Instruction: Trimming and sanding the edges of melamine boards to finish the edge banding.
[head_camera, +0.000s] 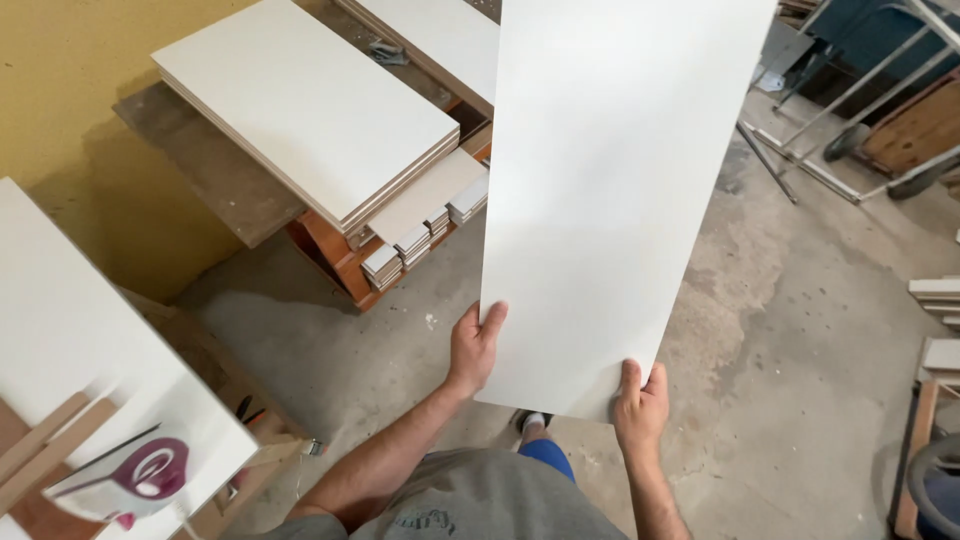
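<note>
Both hands grip a long white panel (615, 190) by its near end.
Left hand (473, 345) at 7 o'clock edge, right hand (640, 400) at 5; stiff, smooth, likely light but unwieldy.

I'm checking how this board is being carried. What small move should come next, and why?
Probably swing the long white panel toward the stack of white boards ahead-left. Both the left hand and right hand grip only its near end, so the far end hangs out unsupported over the concrete floor.
</note>
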